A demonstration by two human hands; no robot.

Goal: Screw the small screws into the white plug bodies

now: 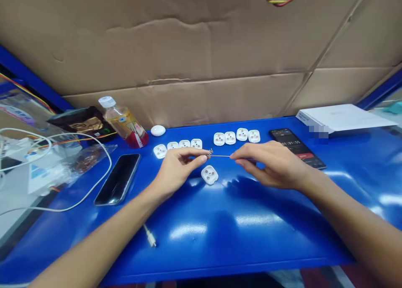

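Thin rod (221, 156): spans the gap between hands, long axis roughly left–right; right hand (273, 164) clamped on it, far end reaching the left fingertips. Left hand (180, 166): thumb and forefinger pinched on small metal pieces (211, 151), just above the rod's tip; exact contact too small to tell. Single white piece (209, 175): on the counter (201, 242), nearer side of the rod, closer to left hand. Four similar pieces (184, 144) beyond left hand; phone with timer (297, 147) beyond right.
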